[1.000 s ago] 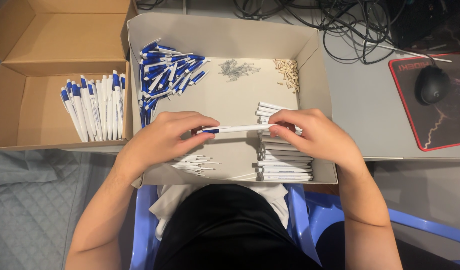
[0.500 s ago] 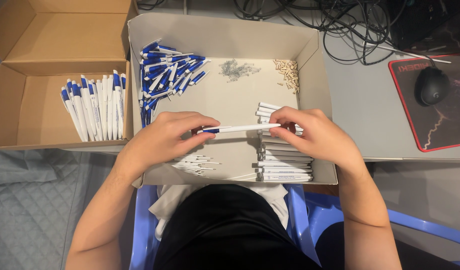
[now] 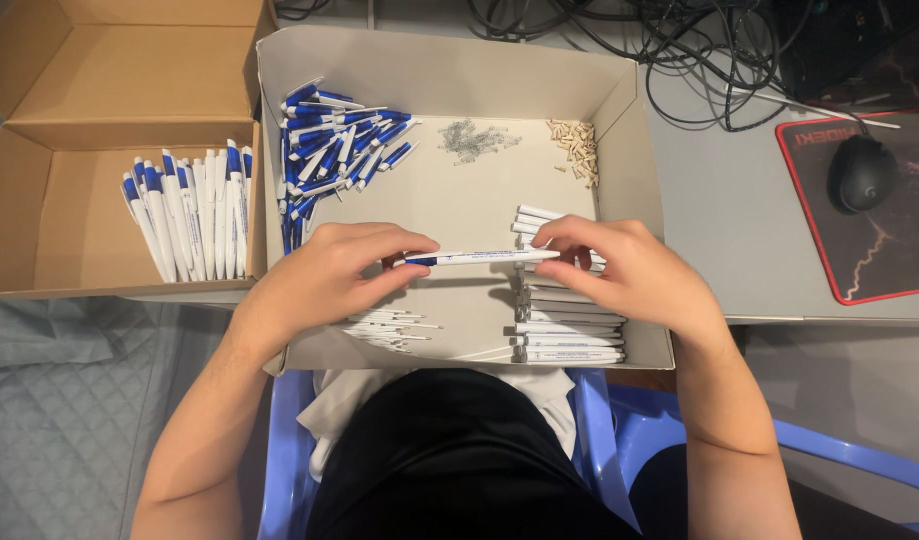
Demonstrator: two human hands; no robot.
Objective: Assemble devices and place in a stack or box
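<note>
- Pen (image 3: pixel 477 257) held level over the middle of the tray (image 3: pixel 635 130), long axis running left to right, parallel to the tray's near edge.
- Blue end toward the left hand (image 3: pixel 325 275), white barrel end toward the right hand (image 3: pixel 620 270).
- Left hand closed on the pen's blue end, pinched between thumb and fingertips, wrist coming in over the tray's near-left corner.
- Right hand closed on the white end, fingertips curled over the tip, palm down, forearm crossing the near-right corner.
- Both hands about equally near, one at each end; pen spanning the gap between them, clear of the tray floor as far as can be told.
- Barrels (image 3: pixel 570 335) stacked just under and beside the right hand, along the tray's right edge.
- Refills (image 3: pixel 390 328) just below the left hand, near the tray's near edge.
- Blue caps (image 3: pixel 335 140) heaped at the far-left corner; springs (image 3: pixel 475 138) and small tan bits (image 3: pixel 578 160) along the far side.
- Finished pens (image 3: pixel 195 210) lying in the box (image 3: pixel 40 250), left of the tray, well apart from both hands.
</note>
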